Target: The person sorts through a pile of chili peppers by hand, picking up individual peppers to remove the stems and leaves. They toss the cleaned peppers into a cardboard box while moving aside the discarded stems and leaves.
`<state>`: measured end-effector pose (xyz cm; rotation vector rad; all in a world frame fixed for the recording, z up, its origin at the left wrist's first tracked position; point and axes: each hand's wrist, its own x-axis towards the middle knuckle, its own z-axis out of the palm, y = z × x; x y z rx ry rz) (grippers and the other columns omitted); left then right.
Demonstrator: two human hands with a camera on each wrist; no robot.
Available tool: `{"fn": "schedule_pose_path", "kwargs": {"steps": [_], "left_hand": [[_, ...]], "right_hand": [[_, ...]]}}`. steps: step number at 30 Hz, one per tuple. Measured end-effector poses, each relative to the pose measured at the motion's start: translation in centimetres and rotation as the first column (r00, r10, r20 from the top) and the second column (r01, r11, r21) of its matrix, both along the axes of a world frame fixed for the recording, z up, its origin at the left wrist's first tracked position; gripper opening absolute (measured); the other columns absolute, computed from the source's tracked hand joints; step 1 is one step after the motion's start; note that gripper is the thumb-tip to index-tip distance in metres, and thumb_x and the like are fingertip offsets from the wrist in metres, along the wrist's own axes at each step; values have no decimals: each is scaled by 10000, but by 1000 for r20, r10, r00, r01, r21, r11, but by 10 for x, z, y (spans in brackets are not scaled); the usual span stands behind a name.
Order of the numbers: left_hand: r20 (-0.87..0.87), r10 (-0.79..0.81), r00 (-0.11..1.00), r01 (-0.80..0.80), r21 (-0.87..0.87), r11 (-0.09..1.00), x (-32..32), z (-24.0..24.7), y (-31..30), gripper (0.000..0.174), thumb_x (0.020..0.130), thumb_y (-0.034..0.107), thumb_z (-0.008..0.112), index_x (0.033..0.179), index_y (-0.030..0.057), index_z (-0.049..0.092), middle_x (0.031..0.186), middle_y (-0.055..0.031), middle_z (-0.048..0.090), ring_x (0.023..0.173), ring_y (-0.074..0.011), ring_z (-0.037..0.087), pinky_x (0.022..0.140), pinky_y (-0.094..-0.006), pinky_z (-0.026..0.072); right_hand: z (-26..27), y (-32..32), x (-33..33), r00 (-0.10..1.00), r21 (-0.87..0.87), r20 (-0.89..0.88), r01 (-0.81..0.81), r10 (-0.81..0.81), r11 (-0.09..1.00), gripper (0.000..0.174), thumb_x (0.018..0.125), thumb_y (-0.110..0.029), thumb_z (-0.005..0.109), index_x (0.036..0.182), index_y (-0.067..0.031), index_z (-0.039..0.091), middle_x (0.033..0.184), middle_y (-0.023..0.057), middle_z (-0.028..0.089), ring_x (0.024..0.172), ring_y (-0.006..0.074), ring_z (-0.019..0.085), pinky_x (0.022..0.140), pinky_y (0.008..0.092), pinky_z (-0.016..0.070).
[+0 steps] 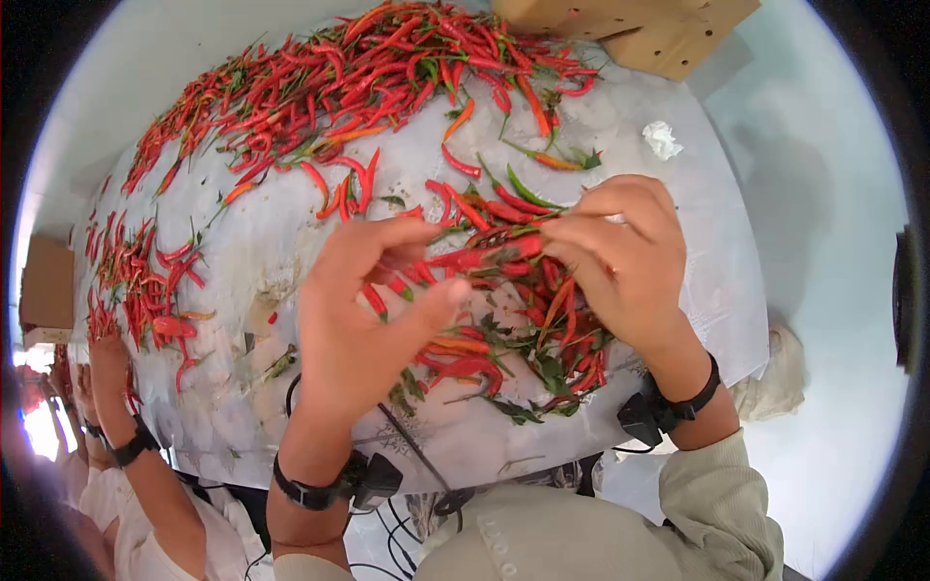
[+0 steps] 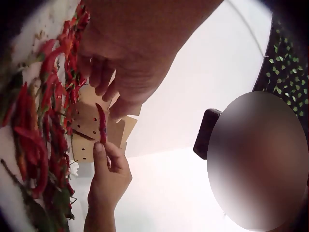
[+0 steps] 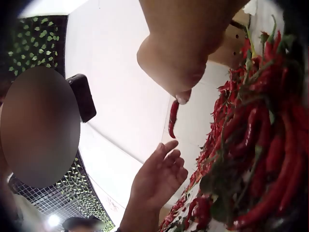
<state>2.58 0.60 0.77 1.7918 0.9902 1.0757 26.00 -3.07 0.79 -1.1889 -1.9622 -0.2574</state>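
Note:
My right hand (image 1: 625,257) pinches a red chili pepper (image 1: 489,255) by its end between thumb and fingers, above a small heap of chilies (image 1: 572,334) with green leaves and stems. The held pepper points toward my left hand (image 1: 363,310), which is spread with thumb and fingers apart and holds nothing. In the left wrist view the pepper (image 2: 102,121) stands up from the right fingertips, slightly curved and dark red. From the right wrist the same pepper (image 3: 173,118) hangs just above the left fingertips.
A long pile of red chilies (image 1: 368,82) covers the far side of the plastic-covered table (image 1: 722,242). A smaller pile (image 1: 145,281) lies at left, where another person's hand (image 1: 111,373) reaches in. A cardboard box (image 1: 659,29) and crumpled white paper (image 1: 662,139) are at far right.

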Motion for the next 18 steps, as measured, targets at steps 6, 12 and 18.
{"fn": "schedule_pose_path", "kwargs": {"steps": [6, 12, 18], "left_hand": [[120, 96, 988, -75, -166, 983, -11, -2, 8, 209, 831, 102, 719, 1003, 21, 632, 870, -20, 617, 775, -83, 561, 716, -235, 462], [134, 124, 983, -107, -132, 985, -15, -7, 14, 180, 840, 85, 704, 985, 13, 626, 843, -12, 611, 732, -66, 542, 677, -220, 450], [113, 146, 983, -130, -134, 982, -21, -8, 18, 170, 837, 69, 693, 986, 18, 628, 834, -7, 604, 724, -59, 531, 675, -210, 444]], "right_hand": [[35, 10, 26, 685, 217, -664, 560, -299, 800, 160, 821, -136, 742, 898, -12, 677, 808, 8, 647, 695, 73, 531, 642, 210, 428], [131, 54, 64, 841, 666, -541, 422, 10, 615, 229, 829, -187, 735, 945, 3, 685, 838, 70, 697, 702, 117, 618, 645, 234, 471], [110, 137, 102, 892, -71, -83, 439, -444, 895, 204, 833, -158, 661, 981, -22, 689, 797, 49, 671, 677, 183, 606, 664, 308, 486]]}}
